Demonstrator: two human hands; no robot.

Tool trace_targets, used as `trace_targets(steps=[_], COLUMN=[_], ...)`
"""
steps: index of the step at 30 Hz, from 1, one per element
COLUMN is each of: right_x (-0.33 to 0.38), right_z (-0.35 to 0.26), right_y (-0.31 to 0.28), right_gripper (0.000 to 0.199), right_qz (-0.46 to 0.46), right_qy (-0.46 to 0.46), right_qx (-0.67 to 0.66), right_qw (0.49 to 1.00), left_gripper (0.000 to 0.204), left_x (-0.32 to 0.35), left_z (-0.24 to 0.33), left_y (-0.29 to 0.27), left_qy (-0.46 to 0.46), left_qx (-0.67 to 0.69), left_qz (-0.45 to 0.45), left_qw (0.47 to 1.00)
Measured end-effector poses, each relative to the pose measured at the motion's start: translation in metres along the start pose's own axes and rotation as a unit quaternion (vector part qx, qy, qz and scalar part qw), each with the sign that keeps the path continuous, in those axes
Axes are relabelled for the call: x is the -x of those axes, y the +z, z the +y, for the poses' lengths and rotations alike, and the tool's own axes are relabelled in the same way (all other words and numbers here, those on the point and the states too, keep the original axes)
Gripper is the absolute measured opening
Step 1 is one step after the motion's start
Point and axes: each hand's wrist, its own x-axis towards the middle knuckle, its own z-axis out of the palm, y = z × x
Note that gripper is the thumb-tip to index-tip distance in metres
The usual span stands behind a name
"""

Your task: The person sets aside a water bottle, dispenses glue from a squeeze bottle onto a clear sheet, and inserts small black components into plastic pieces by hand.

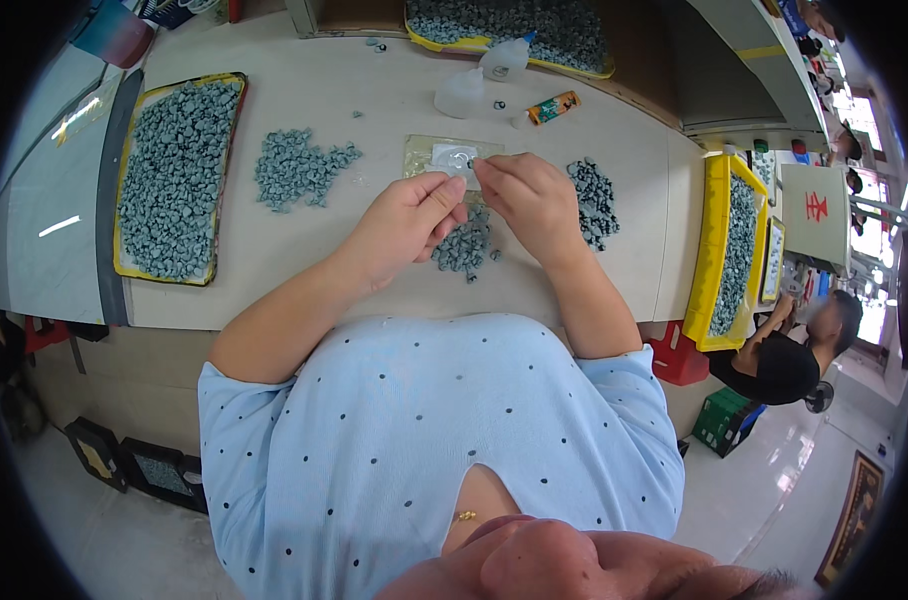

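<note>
My left hand (414,220) is closed, its thumb pressed against curled fingers. Close beside it, my right hand (532,200) pinches with thumb and fingertips. Whatever either holds is too small or too hidden to make out. Both hands are over the near edge of a yellowish translucent pad (417,158), which bears a small white sheet (454,155). Partly under the hands lies a heap of small grey-green pieces (462,248). Darker pieces form another heap (594,205) just right of my right hand, and a looser heap (299,168) lies farther left.
A yellow-rimmed tray (174,180) full of pieces stands at left; another tray (514,25) sits at the back. Two squeeze bottles (461,94) and an orange-green tube (554,107) stand or lie beyond the pad. At right are a yellow bin (714,250) and a co-worker (789,360).
</note>
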Motion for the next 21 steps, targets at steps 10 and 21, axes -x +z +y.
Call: trace_targets(steps=[10,21], right_x=[0.0069,0.004], right_z=[-0.0032,-0.0071], right_y=[0.0033,-0.0014], right_gripper=[0.014,0.011], right_qz=[0.074,0.068], right_qy=[0.267,0.393], right_qx=[-0.302,-0.467], right_qw=[0.912,0.79], left_gripper=[0.019,0.019], left_x=[-0.0079,-0.0042], left_z=[-0.005,0.0009], left_y=[-0.0039,-0.002], left_qy=[0.056,0.047], left_qx=[0.054,0.047], left_qz=[-0.021,-0.041], left_qw=[0.997,0.997])
